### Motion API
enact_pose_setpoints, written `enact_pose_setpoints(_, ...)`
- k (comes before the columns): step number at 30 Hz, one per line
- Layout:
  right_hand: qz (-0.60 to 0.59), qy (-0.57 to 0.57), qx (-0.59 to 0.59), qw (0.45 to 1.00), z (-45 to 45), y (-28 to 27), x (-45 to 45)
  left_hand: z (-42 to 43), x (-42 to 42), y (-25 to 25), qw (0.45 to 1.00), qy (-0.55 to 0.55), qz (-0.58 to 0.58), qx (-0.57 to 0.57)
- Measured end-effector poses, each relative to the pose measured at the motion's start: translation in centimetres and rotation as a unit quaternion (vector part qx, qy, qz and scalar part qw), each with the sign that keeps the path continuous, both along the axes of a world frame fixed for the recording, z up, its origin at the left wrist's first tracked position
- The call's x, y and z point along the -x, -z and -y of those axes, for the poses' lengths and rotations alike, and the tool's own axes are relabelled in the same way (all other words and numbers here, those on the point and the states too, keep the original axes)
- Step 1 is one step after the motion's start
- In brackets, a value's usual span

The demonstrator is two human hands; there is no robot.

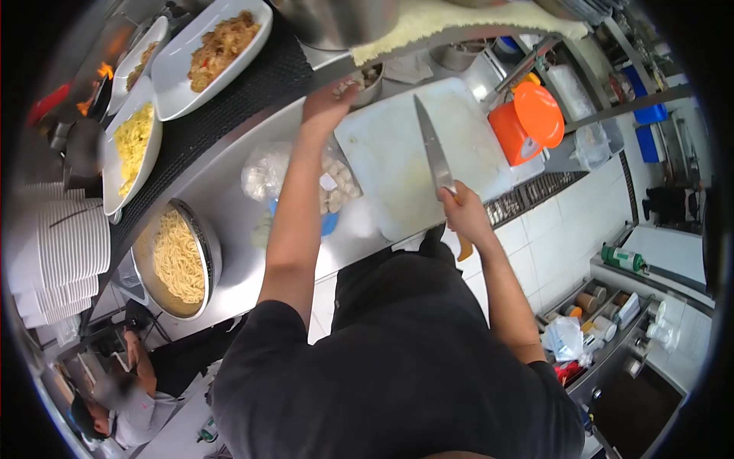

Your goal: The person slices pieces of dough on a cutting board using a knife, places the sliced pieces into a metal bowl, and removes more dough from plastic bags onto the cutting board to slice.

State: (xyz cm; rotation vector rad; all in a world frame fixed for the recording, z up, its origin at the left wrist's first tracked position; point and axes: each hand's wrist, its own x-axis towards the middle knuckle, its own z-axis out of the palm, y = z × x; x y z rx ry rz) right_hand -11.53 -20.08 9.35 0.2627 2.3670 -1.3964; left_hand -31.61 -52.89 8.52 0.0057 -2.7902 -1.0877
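My right hand [468,216] is closed around the yellow handle of a large chef's knife [434,149]. Its blade points away from me over the white cutting board [397,183]. At the board's far left corner, my left hand [330,105] reaches to the rim of a small metal bowl [370,86] with pale chopped pieces in it. The fingers there are curled, and some whitish bits show at them, too small to name. Beside my left forearm lie a clear plastic bag [264,172] and a bag of pale cubed pieces [336,187].
An orange kitchen scale [516,130] stands right of the board. Left are a metal bowl of noodles [180,256], a stack of white plates [73,241] and white dishes of food [222,53] on a raised shelf. Another person [138,405] is at lower left.
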Motion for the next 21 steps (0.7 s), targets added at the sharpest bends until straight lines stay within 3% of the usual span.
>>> enact_pose_setpoints(5,0.036,0.068,-0.014,0.997,-4.5,5.1,-5.4,5.2,-10.8,0.1,0.998,-0.042,-0.027,-0.049)
enact_pose_setpoints(8,0.074,0.103,-0.026,0.992,-4.7,4.3,-6.8,7.0,-16.1,-2.1,0.991,-0.132,0.006,0.017)
enact_pose_setpoints(11,0.072,0.091,-0.039,0.992,-4.8,4.8,-7.2,7.1,-19.4,-4.1,0.979,-0.147,0.133,0.048)
enact_pose_setpoints(14,0.037,0.056,-0.053,0.996,-4.1,4.6,-6.3,7.4,-21.5,-5.8,0.969,-0.15,0.186,0.058)
enact_pose_setpoints(17,0.028,0.025,-0.086,0.996,-3.6,4.2,-5.0,10.3,-22.7,-4.4,0.958,-0.226,0.114,0.135)
enact_pose_setpoints(20,-0.06,-0.022,-0.162,0.985,-3.9,5.6,-4.4,9.9,-23.0,-4.5,0.936,-0.26,0.183,0.154)
enact_pose_setpoints(21,-0.04,-0.025,-0.169,0.984,-3.7,5.0,-4.1,9.2,-23.0,-3.8,0.943,-0.237,0.19,0.133)
